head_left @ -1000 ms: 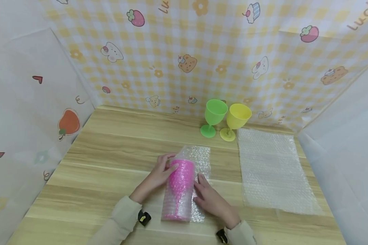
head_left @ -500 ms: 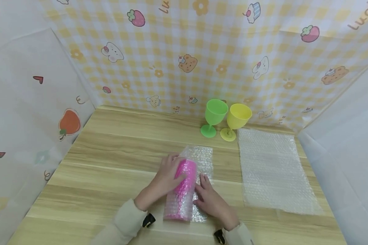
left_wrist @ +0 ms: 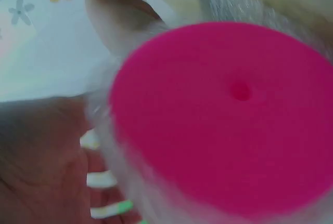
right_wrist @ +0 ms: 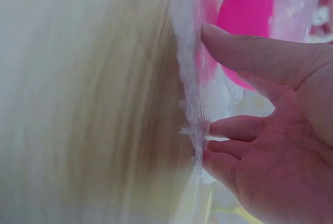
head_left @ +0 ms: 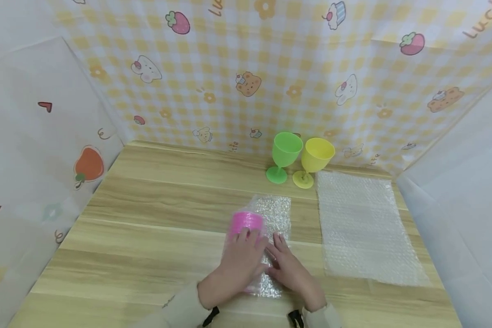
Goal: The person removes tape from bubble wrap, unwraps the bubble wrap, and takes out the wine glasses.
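Observation:
A pink goblet (head_left: 246, 220) lies on its side, rolled in bubble wrap (head_left: 276, 212), with its rim away from me. Across the top of the bundle rests my left hand (head_left: 238, 264), fingers extended and covering much of the cup. The left wrist view shows the goblet's round pink base (left_wrist: 197, 125) close up, wrap around its edge. My right hand (head_left: 289, 269) lies on the flat flap at the bundle's right side. In the right wrist view its thumb and fingers (right_wrist: 239, 128) are fairly straight and touch the wrap.
A green goblet (head_left: 286, 152) and a yellow goblet (head_left: 316, 157) stand upright at the back of the wooden table (head_left: 147, 200). A second bubble wrap sheet (head_left: 365, 228) lies flat at the right. A checked cloth (head_left: 213, 68) hangs behind the table.
My left hand has moved from the bundle's upper left side onto its top, toward the right. The wrap's flap has shifted slightly right. The right hand has moved a little right with it.

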A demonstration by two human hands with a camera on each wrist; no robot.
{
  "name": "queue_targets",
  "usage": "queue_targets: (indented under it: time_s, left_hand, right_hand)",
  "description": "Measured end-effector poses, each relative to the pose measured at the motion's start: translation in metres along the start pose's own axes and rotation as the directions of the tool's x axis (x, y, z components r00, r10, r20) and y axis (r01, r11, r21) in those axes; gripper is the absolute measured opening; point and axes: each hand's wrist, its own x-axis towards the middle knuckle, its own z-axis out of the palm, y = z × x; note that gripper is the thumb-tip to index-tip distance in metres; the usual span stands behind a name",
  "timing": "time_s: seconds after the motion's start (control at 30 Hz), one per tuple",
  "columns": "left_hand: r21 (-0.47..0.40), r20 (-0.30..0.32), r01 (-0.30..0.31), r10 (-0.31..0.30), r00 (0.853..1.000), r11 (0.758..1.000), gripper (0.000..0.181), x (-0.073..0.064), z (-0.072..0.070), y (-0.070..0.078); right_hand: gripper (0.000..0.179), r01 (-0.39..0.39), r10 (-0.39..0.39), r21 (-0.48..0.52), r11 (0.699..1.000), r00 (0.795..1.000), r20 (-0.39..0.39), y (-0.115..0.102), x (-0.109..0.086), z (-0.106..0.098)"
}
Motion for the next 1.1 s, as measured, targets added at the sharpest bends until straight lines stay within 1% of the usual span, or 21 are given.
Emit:
queue_targets:
  time_s: [0.1, 0.17, 0.27, 0.33, 0.43, 0.47, 0.5, 0.53, 0.6, 0.63, 0.7, 0.73, 0.77, 0.87, 0.97, 1.03, 1.1]
  left_hand:
    - [0.026, -0.017, 0.115, -0.114, 0.993, 0.993, 0.079, 0.003, 0.003, -0.007]
    - [0.028, -0.046, 0.164, -0.163, 0.986, 0.986, 0.086, 0.003, 0.006, -0.013]
    - [-0.004, -0.079, 0.216, -0.216, 0.973, 0.976, 0.084, 0.002, 0.007, -0.024]
    - [-0.057, -0.082, 0.244, -0.248, 0.965, 0.968, 0.080, 0.000, 0.007, -0.031]
    - [-0.155, -0.084, 0.255, -0.270, 0.959, 0.954, 0.071, -0.006, 0.004, -0.041]
    - [-0.199, -0.083, 0.257, -0.278, 0.957, 0.946, 0.069, -0.008, 0.002, -0.045]
    - [-0.253, -0.076, 0.263, -0.290, 0.954, 0.931, 0.067, -0.010, 0.000, -0.048]
    - [-0.303, -0.068, 0.269, -0.302, 0.951, 0.915, 0.064, -0.013, -0.001, -0.052]
    - [-0.400, -0.052, 0.284, -0.331, 0.942, 0.871, 0.063, -0.018, -0.006, -0.059]
    - [-0.448, -0.046, 0.291, -0.347, 0.937, 0.846, 0.062, -0.021, -0.008, -0.063]
    - [-0.542, -0.026, 0.306, -0.380, 0.925, 0.783, 0.060, -0.025, -0.014, -0.070]
    - [-0.580, -0.017, 0.308, -0.390, 0.921, 0.754, 0.059, -0.027, -0.016, -0.073]
    - [-0.613, -0.019, 0.301, -0.394, 0.919, 0.731, 0.058, -0.029, -0.018, -0.077]
    - [-0.698, -0.017, 0.288, -0.417, 0.909, 0.655, 0.053, -0.034, -0.020, -0.086]
    - [-0.759, -0.031, 0.263, -0.437, 0.899, 0.595, 0.048, -0.036, -0.020, -0.094]
    - [-0.792, -0.033, 0.256, -0.457, 0.889, 0.554, 0.044, -0.037, -0.019, -0.100]
    - [-0.826, -0.017, 0.256, -0.476, 0.880, 0.502, 0.042, -0.038, -0.017, -0.108]
  right_hand:
    - [0.070, 0.005, -0.005, 0.038, 0.999, 1.000, 0.000, 0.000, 0.000, 0.002]
    - [0.067, 0.009, -0.009, 0.052, 0.999, 1.000, -0.001, 0.000, 0.000, 0.004]
    - [0.060, 0.012, -0.012, 0.062, 0.998, 1.000, -0.001, 0.000, 0.000, 0.005]
    - [0.056, 0.010, -0.010, 0.062, 0.998, 1.000, 0.002, 0.001, 0.001, 0.005]
    - [0.054, 0.001, -0.001, 0.066, 0.998, 1.000, 0.002, 0.000, 0.001, 0.004]
    - [0.054, -0.002, 0.002, 0.067, 0.998, 1.000, 0.002, 0.000, 0.001, 0.004]
    - [0.054, -0.005, 0.005, 0.071, 0.997, 1.000, 0.002, 0.000, 0.001, 0.003]
    - [0.054, -0.008, 0.007, 0.075, 0.997, 1.000, 0.002, 0.000, 0.001, 0.003]
    - [0.054, -0.011, 0.011, 0.081, 0.997, 1.000, 0.000, 0.000, 0.000, 0.002]
    - [0.054, -0.016, 0.015, 0.086, 0.996, 1.000, 0.002, 0.000, 0.000, 0.002]
    - [0.054, -0.021, 0.021, 0.089, 0.996, 1.000, 0.002, 0.000, 0.000, 0.001]
    - [0.054, -0.024, 0.024, 0.090, 0.996, 1.000, 0.001, 0.000, 0.000, 0.001]
    - [0.054, -0.027, 0.027, 0.089, 0.996, 1.000, 0.000, 0.000, 0.000, 0.001]
    - [0.055, -0.033, 0.033, 0.089, 0.995, 0.999, 0.001, 0.001, 0.000, 0.002]
    - [0.055, -0.034, 0.033, 0.099, 0.995, 0.999, 0.005, 0.001, 0.000, 0.002]
    - [0.055, -0.032, 0.032, 0.100, 0.994, 0.999, 0.007, 0.001, 0.001, 0.002]
    - [0.055, -0.030, 0.029, 0.103, 0.994, 1.000, 0.007, 0.001, 0.001, 0.002]
